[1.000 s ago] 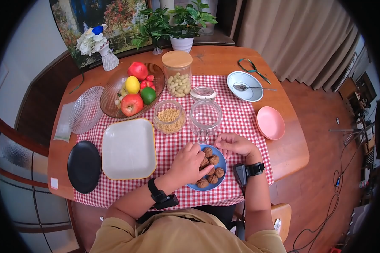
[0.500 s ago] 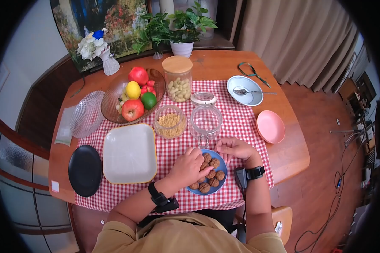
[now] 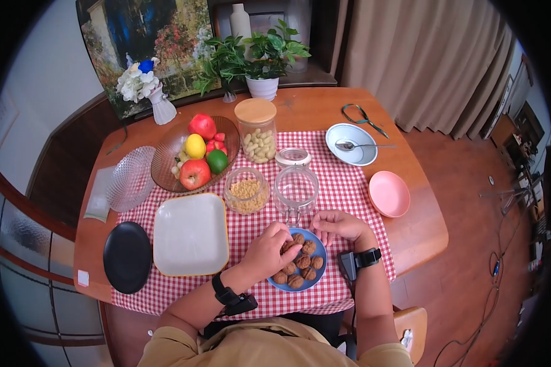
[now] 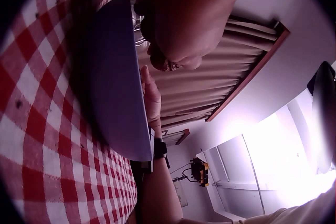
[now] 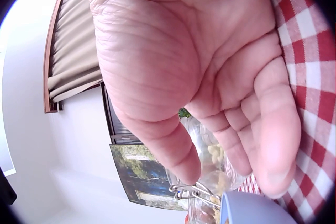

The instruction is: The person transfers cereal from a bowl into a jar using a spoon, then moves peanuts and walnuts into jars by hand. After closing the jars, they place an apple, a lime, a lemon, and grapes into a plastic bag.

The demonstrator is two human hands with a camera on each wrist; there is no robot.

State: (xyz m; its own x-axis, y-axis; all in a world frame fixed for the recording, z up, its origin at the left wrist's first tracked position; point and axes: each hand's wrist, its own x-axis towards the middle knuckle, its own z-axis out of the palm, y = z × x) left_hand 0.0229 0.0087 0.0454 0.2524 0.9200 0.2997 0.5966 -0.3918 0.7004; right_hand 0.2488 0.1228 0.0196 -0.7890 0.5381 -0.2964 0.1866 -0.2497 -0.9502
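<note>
The left forearm [image 3: 197,300] slants inward from the near left, elbow bent, with its wrist well to the left of the right one. The left grip [image 3: 266,251] reaches forward, back uppermost, fingers flexed and thumb drawn toward them in a pinch. The right forearm [image 3: 374,293] runs almost straight ahead of the body, and the right grip [image 3: 341,225] bends inward from it, palm facing in, slack. In the right wrist view its thumb stands apart from the loosely bent fingers. The two grips are near each other without touching.
</note>
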